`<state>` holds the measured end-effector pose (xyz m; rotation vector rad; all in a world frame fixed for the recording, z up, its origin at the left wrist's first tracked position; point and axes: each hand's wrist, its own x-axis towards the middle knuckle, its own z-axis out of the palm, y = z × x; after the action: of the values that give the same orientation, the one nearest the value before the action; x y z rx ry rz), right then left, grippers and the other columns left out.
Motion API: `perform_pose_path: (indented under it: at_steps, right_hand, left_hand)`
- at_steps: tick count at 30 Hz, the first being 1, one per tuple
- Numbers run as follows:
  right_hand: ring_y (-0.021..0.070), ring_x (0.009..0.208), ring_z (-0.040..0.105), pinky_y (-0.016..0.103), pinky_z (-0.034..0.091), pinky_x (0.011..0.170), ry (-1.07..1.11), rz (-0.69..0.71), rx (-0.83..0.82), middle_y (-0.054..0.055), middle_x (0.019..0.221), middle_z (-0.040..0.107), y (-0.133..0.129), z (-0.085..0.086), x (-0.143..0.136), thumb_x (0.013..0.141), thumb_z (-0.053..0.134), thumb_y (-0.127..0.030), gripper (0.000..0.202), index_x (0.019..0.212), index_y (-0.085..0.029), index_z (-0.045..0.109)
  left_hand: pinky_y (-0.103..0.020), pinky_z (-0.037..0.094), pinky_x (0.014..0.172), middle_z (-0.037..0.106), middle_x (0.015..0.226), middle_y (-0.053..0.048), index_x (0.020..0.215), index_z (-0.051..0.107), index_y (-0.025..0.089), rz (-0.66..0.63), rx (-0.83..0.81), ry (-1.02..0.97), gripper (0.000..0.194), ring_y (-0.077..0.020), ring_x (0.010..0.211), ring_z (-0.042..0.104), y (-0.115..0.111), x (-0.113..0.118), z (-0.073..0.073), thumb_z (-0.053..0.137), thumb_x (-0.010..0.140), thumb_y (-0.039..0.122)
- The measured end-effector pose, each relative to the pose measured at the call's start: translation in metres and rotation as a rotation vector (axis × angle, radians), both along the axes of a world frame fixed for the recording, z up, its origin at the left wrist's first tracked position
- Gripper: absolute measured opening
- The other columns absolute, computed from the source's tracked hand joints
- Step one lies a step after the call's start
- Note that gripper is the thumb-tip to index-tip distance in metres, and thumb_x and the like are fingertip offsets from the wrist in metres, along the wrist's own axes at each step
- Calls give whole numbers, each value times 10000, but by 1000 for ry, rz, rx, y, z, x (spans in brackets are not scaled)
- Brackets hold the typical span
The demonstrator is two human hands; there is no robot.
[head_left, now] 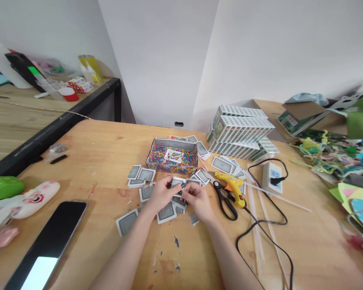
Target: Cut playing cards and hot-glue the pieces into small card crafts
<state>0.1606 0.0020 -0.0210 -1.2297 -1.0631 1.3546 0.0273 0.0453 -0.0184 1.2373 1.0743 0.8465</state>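
My left hand (160,195) and my right hand (199,199) meet over the middle of a wooden table (109,149), both pinching one playing card (178,183) with a grey patterned back. Several more cards (145,175) lie scattered face down around and under the hands. Just beyond them stands a small open box (172,159) with colourful sides, and a face-up card lies inside it.
Black scissors (225,199) and a yellow glue gun (232,187) lie right of my hands, its black cord (269,221) running to a power strip (270,177). Stacked card packs (242,131) stand behind. A phone (48,241) and a toy (33,199) lie left; craft scraps (335,155) lie right.
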Motion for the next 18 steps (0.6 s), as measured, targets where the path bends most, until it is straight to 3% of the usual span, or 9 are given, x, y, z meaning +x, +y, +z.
perform_pose_path:
  at_steps: [18]
  right_hand:
    - [83, 420, 393, 213, 298, 441, 41, -25, -23, -34, 480, 543, 0, 0, -1, 671, 631, -304, 180, 593, -182, 524]
  left_hand:
    - [-228, 399, 580, 591, 651, 1, 702, 589, 134, 13, -7, -29, 169, -133, 617, 517, 0, 1, 0, 642, 640, 282]
